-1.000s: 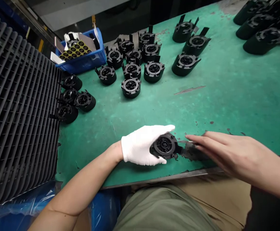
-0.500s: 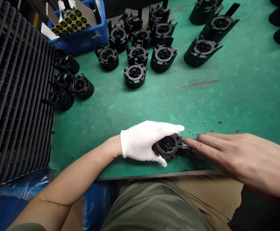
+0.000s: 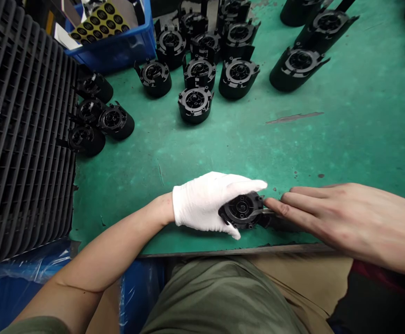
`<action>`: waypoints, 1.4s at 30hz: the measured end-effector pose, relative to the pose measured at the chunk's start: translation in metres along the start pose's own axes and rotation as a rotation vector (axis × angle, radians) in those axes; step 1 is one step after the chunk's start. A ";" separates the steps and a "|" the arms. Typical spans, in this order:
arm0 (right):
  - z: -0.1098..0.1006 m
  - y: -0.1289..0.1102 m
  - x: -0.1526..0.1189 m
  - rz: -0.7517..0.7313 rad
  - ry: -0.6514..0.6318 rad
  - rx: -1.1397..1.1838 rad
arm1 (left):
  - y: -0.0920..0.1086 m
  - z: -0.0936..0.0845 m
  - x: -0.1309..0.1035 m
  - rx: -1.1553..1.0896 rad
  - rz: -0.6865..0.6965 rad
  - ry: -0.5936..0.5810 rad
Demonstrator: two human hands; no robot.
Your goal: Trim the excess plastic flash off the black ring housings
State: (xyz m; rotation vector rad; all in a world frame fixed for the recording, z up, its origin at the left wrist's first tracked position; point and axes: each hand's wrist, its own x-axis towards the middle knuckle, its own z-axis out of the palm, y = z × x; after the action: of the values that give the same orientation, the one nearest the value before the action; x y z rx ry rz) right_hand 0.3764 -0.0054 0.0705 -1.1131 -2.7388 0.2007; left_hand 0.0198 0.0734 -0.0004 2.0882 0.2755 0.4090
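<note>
My left hand (image 3: 204, 202), in a white glove, is closed around a round black plastic housing (image 3: 242, 207) near the front edge of the table. Thumb and fingers grip its sides, and its ribbed inner face points up. From the right, my bare right hand (image 3: 337, 218) grips a thin metal-tipped tool (image 3: 259, 212). The tool's tip reaches over the housing's rim onto its inner face, and most of its handle is hidden under my fingers.
Several similar black housings (image 3: 195, 102) stand across the green table (image 3: 146, 176), with a cluster (image 3: 115, 120) at the left. A blue bin (image 3: 118, 48) at the back holds a yellow sticker sheet (image 3: 99, 22). A dark ribbed rack (image 3: 24, 130) borders the left side.
The view has shifted slightly. Both hands keep their hold on the housing and the tool; the right hand sits a little higher in the picture, and the tool's tip shows at a slightly different angle.
</note>
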 end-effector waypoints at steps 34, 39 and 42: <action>0.046 -0.114 -0.027 0.440 0.233 0.120 | 0.013 -0.001 0.003 0.248 -0.234 0.202; 0.046 -0.113 -0.027 0.443 0.166 -0.058 | 0.020 -0.005 0.005 0.294 -0.269 0.089; 0.045 -0.118 -0.026 0.442 0.116 -0.094 | 0.022 -0.006 0.007 0.311 -0.276 0.061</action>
State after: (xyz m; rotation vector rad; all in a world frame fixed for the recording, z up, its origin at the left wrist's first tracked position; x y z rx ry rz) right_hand 0.3050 -0.1103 0.0468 -1.6889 -2.3896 0.0613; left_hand 0.0242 0.0690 0.0230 2.2992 0.6923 0.2768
